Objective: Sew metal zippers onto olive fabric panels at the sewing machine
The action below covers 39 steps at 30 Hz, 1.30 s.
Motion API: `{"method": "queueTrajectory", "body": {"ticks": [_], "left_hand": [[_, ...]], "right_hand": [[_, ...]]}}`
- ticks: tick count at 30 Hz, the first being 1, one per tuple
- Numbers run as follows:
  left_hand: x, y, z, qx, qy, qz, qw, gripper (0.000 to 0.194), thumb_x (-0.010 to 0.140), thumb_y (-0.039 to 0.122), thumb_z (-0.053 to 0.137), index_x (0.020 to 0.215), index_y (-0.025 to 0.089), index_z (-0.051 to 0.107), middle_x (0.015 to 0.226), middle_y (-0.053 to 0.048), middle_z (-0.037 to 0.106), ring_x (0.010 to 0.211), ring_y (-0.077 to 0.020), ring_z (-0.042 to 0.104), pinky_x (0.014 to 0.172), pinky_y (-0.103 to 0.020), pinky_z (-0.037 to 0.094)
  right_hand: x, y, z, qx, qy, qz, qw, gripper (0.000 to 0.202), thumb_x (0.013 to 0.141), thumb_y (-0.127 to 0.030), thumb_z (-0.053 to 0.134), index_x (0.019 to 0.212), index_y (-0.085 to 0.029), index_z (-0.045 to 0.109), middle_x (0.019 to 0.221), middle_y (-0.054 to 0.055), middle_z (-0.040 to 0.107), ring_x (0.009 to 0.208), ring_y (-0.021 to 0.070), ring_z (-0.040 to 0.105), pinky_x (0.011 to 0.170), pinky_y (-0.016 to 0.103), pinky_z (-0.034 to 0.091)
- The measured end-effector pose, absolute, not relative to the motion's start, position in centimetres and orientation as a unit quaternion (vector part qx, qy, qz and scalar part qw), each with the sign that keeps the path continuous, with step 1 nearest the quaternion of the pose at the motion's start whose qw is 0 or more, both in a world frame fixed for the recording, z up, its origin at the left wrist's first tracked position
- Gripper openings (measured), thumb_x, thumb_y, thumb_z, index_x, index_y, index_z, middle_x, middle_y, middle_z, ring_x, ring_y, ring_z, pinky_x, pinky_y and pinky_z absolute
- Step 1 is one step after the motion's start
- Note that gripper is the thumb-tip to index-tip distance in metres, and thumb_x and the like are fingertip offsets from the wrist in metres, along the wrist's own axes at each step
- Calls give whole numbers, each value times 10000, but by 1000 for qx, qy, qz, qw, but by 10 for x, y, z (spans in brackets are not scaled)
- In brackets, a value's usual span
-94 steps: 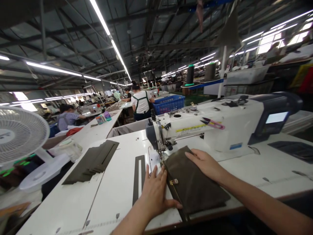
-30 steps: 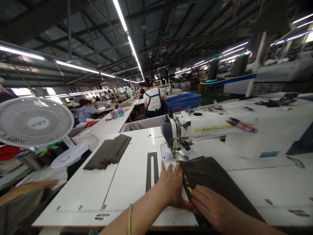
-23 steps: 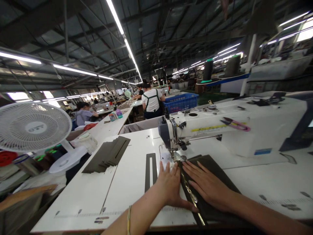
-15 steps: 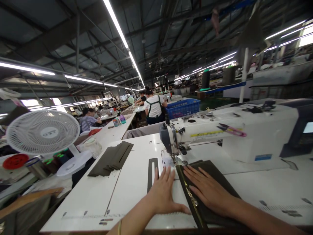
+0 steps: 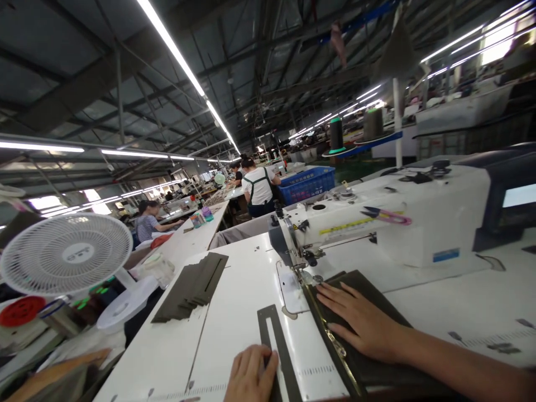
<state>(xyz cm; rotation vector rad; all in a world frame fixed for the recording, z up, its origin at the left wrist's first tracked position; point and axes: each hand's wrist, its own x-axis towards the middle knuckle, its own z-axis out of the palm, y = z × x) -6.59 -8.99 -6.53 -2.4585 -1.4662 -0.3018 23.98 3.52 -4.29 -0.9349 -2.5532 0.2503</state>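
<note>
Far L of frame: white desk fan (image 5: pixel 67 254), round grille facing cam; red disc (image 5: pixel 20 311) just below it. Upward, L of ctr, bkgd: seated person in striped top (image 5: pixel 146 226). Mid-L, on white tabletop (image 5: pixel 228 312): fanned stack of dk olive cut pcs (image 5: pixel 190 287), a slot showing in the top one.

Bottom ctr: L hand (image 5: pixel 251 373), fingers curled, thumb alongside, at lower L bar of dk slotted strip (image 5: pixel 267 314); can't tell if it grips the strip or just touches. Strip lies flat, apart from both stack & panel.

Ctr bkgd: person in white top (image 5: pixel 259 187), back to cam; blue crate (image 5: pixel 310 181) to R.

R of ctr, low: dk olive panel (image 5: pixel 368 282) flat on tabletop, top L corner at needle area of sewing machine (image 5: pixel 435 218). Gold zip (image 5: pixel 338 347) runs down panel's L side. R hand (image 5: pixel 362 321) open, palm down, fingers spread on panel, R of zip.

Above, on machine arm: yellow tape strip (image 5: pixel 345 226), pink-handled snips (image 5: pixel 387 216) overlapping its R end. Far R: lit screen (image 5: pixel 519 195).
</note>
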Motion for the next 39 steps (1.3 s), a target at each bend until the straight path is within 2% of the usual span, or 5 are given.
{"method": "queueTrajectory", "body": {"ticks": [4,12,18,28,39], "left_hand": [[-74,-72,-59,-852,-502,-108,100,557,798,386,606,1311,240,448,1391,-157,408,1277,-361,364,989,-503,397],[-59,-48,-24,-819,-518,-248,-10,433,830,96,345,1139,238,614,1025,-91,622,945,-234,600,802,-410,533],[-24,-27,-17,-834,-432,-331,89,444,921,139,325,1347,227,412,1288,-108,539,1165,-208,527,932,-370,495],[41,14,-38,-852,-499,-153,51,315,873,115,470,1161,125,599,1246,-115,574,1147,-232,546,1007,-337,435],[33,21,-40,-876,-401,-222,152,318,964,165,329,1046,121,633,1118,-121,654,1050,-220,614,854,-325,551]], "right_hand": [[241,35,-39,-336,-920,96,177,517,935,-426,372,1397,-196,337,1450,91,284,1336,272,240,1068,570,191],[237,39,-50,-349,-913,68,201,453,947,-402,364,1365,-231,395,1412,79,361,1301,270,325,1046,558,265],[231,38,-61,-346,-911,39,221,467,934,-358,394,1380,-222,373,1399,82,378,1288,271,346,1038,550,290],[232,37,-55,-322,-923,20,211,514,911,-259,392,1417,-240,304,1399,91,380,1289,269,346,1025,542,312],[228,40,-61,-312,-901,-105,283,624,823,-155,419,1429,-168,269,1352,90,469,1212,243,447,987,439,305]]}}
